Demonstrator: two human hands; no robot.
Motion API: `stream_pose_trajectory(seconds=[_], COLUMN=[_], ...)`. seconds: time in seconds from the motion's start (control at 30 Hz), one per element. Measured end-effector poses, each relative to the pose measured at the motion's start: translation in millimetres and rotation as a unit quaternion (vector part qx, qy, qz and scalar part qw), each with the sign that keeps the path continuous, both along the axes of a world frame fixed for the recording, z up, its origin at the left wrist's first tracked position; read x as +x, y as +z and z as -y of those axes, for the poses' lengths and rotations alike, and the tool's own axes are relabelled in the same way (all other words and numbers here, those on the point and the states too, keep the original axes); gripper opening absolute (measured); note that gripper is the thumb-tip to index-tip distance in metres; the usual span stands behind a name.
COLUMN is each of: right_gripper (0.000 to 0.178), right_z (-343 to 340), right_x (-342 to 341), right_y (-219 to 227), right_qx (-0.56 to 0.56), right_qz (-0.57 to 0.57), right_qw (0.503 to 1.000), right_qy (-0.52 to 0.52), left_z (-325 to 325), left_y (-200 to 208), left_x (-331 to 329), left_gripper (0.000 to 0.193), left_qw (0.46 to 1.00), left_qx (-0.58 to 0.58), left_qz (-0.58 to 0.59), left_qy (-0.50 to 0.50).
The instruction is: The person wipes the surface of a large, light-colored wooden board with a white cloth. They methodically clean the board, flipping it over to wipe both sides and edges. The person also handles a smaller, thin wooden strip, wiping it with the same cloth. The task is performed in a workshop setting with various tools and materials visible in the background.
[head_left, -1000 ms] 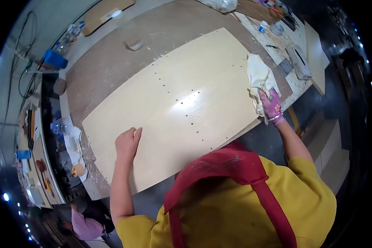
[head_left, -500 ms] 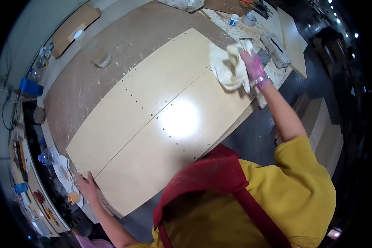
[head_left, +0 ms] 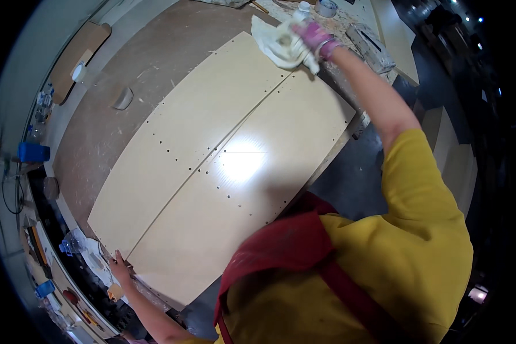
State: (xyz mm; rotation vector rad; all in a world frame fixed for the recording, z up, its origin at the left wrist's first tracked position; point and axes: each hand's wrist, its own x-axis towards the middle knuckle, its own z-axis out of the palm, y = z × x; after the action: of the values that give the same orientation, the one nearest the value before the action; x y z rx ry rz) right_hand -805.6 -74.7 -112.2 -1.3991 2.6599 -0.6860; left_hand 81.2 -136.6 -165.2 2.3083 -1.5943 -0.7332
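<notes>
Two pale wooden panels with small drilled holes lie side by side, a far panel (head_left: 172, 129) and a near panel (head_left: 281, 137). A narrow gap runs between them, and the far panel's outer edge curves. My right hand (head_left: 317, 39), in a pink glove, is closed on a crumpled white cloth (head_left: 281, 49) at the panels' far right end. The cloth lies partly over the far panel's corner and looks slightly blurred. My left hand (head_left: 120, 268) rests against the panels' left end, close to the gap, fingers apart; its underside is hidden.
Under the panels is a brown work table (head_left: 97, 137). A clear bottle (head_left: 81, 73) lies at the far left, and a blue box (head_left: 34, 152) stands at the left edge. A grey, dusty block-shaped tool (head_left: 370, 47) sits beyond my right wrist.
My right hand has moved left and farther away with the cloth. The two panels have shifted against each other, and the seam between them has widened. My left hand stays at their left end.
</notes>
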Motion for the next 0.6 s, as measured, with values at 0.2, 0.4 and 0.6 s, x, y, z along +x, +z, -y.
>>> stream_pose_trajectory(seconds=[0.2,0.4,0.6], right_gripper=[0.071,0.052,0.062], right_z=[12,27,27], right_x=[73,80,60], right_y=[-30,-29,-45], right_qx=[0.036,0.037,-0.069], right_qz=[0.126,0.09,0.176], right_qw=[0.989,0.993,0.98], right_qy=[-0.069,-0.065,-0.065], left_z=[58,94,58], left_y=[-6,-2,110], left_x=[-3,3,-52], left_gripper=[0.062,0.061,0.056], left_qw=[0.991,0.995,0.969], left_qx=[-0.069,-0.032,-0.028], left_qz=[-0.109,-0.056,-0.241], left_qy=[0.017,0.079,0.054])
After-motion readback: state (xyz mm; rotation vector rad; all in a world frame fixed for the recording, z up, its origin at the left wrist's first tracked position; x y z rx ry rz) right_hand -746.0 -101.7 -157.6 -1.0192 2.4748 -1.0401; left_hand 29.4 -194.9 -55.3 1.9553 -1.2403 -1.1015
